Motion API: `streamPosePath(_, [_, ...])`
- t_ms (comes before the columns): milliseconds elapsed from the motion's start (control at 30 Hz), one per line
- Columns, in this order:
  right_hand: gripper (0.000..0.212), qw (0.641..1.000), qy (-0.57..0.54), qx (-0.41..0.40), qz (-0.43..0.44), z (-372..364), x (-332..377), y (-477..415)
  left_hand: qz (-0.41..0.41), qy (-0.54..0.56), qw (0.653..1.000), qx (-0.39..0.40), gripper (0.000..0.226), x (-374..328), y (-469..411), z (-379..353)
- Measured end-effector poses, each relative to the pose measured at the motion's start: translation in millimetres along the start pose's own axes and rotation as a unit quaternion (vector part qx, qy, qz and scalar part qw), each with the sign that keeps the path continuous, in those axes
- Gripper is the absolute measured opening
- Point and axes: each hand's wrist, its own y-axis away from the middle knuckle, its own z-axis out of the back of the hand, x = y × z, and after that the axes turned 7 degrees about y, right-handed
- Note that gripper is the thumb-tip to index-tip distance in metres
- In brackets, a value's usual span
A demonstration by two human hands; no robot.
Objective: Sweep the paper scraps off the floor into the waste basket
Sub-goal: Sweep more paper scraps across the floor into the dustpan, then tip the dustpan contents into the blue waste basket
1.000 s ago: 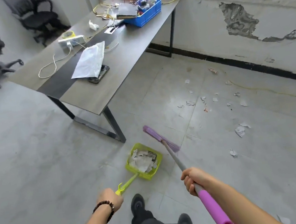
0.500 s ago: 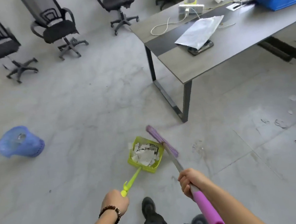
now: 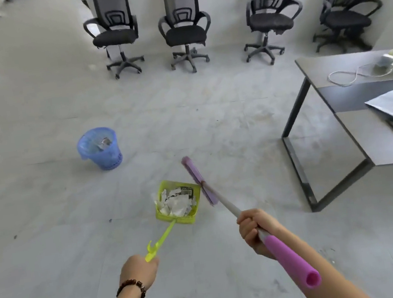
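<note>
Floor [image 3: 52, 247], grey and bare around you, leaves a clear path to the blue plastic mesh waste basket [image 3: 100, 149], which stands well apart, ahead and to your left. Carry the lime-green plastic dustpan [image 3: 178, 203] there level: white paper scraps [image 3: 176, 202] fill it loosely and would probably slide out over the open front edge if it tips. Your left hand [image 3: 138, 272] has its grip clenched on the dustpan's thin handle; your right hand [image 3: 254, 229] is grasping the purple-sleeved broom [image 3: 199, 180], whose head lies just beside the pan. Tip only once the pan sits over the rim.
</note>
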Motion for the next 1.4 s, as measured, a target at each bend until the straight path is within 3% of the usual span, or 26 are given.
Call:
streamPosePath(267, [0.033,0.999,0.032,0.028,-0.001,-139,66,-50,0.0,0.079,0.995,-0.066,0.051,-13,-96,117])
streamPosePath(567, [0.033,0.995,0.093,0.037,-0.017,-219,152,-127,0.015,0.108,0.978,-0.176,0.05,-55,-186,185])
streamPosePath(867, [0.038,0.983,0.139,0.088,-0.074,-305,290,-215,0.044,0.039,0.959,-0.276,0.047,-138,-279,254])
streamPosePath(1133, [0.043,0.972,0.189,0.1,-0.098,-370,343,-244,0.077,0.05,0.951,-0.296,0.048,-167,-334,279])
streamPosePath(1400, [0.039,0.971,0.2,0.079,-0.108,-420,348,-263,0.082,-0.006,0.959,-0.273,0.04,-165,-388,315])
